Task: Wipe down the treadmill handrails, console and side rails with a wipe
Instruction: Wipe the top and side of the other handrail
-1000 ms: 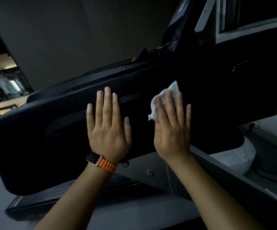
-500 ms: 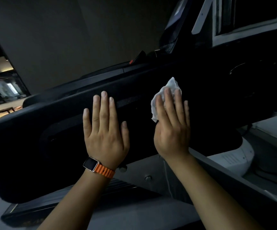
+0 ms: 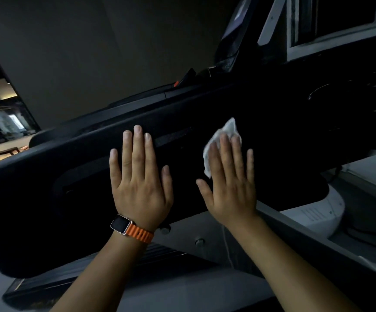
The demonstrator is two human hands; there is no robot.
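My right hand [image 3: 229,188], fingers straight, presses the white wipe [image 3: 222,140] flat against the black console [image 3: 70,199], while my left hand [image 3: 141,183] rests open beside it.

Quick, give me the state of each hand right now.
Left hand: open, flat on the black panel, holding nothing.
Right hand: open, straight fingers pressing the white wipe against the panel.

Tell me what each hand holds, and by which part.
The right hand presses the white wipe against the black panel under straight fingers, covering its lower part. The left hand lies flat, holding nothing.
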